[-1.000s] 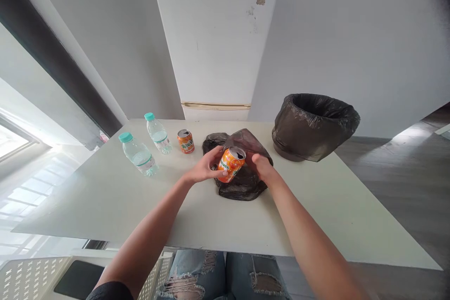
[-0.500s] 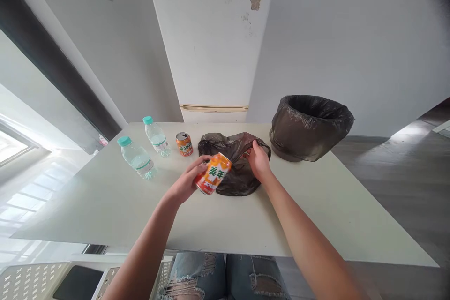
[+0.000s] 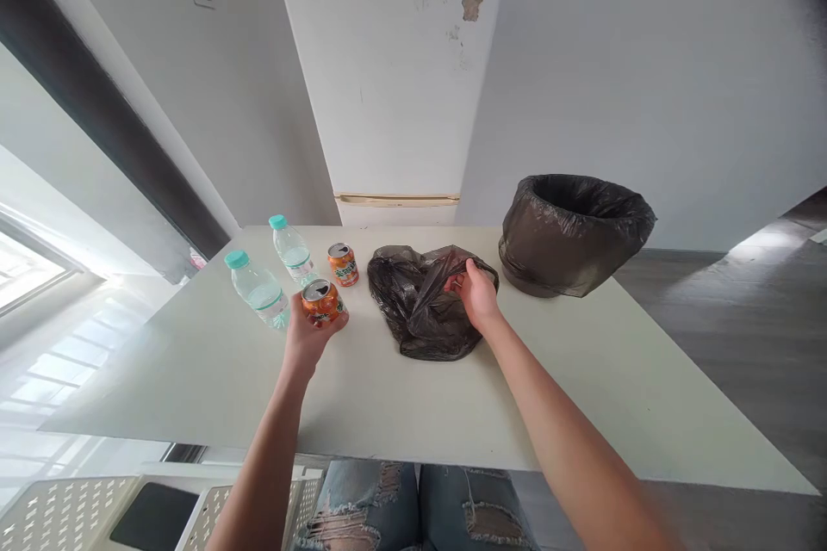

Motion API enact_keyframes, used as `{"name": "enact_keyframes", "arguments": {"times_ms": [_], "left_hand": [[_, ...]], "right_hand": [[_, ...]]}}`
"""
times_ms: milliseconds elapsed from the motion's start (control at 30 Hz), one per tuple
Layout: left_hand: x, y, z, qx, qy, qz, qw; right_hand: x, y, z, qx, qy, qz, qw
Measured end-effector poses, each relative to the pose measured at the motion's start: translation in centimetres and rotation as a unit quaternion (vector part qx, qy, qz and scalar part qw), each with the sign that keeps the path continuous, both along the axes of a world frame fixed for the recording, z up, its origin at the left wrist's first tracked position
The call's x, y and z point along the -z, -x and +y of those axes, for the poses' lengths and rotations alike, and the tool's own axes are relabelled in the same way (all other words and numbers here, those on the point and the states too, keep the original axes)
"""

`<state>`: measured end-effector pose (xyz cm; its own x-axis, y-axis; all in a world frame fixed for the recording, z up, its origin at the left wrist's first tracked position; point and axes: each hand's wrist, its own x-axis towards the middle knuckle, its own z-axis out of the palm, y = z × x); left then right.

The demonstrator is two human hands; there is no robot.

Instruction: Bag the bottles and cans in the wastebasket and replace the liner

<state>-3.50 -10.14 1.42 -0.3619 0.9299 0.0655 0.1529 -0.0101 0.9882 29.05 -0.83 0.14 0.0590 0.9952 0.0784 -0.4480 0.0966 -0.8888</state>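
My left hand [image 3: 308,334] is wrapped round an orange soda can [image 3: 323,303], upright, with its opened top facing me. Just behind it stands a second orange soda can [image 3: 343,265], also opened. Two clear plastic bottles with teal caps are to the left, a nearer bottle [image 3: 260,293] and a farther bottle [image 3: 293,253]. In the middle of the table lies a crumpled black plastic bag [image 3: 413,310]. The fingers of my right hand [image 3: 476,293] pinch the bag's upper right edge and lift it a little.
A bin lined with a black bag [image 3: 568,250] stands at the table's back right. Behind the white table [image 3: 388,413] is a white refrigerator [image 3: 394,86]. Perforated plastic seats [image 3: 71,512] are below the front edge at the left.
My left hand has moved left, away from the black bag, and turned the can from tilted to upright beside the other can. My right hand keeps its hold on the bag.
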Motion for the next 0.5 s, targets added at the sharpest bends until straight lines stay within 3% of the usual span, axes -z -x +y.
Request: {"name": "enact_keyframes", "arguments": {"times_ms": [267,400,500], "left_hand": [[2.5,0.7,1.4,-0.014,-0.003,0.043,0.999],[2.4,0.8,1.3,-0.028,0.013,0.072,0.997],[1.7,0.0,-0.1,-0.052,0.019,0.143,0.988]], "right_hand": [[0.0,-0.2,0.0,-0.013,-0.007,-0.007,1.000],[-0.5,-0.3,-0.1,-0.005,-0.017,0.010,1.000],[-0.8,-0.3,-0.2,-0.007,-0.017,-0.012,1.000]]}}
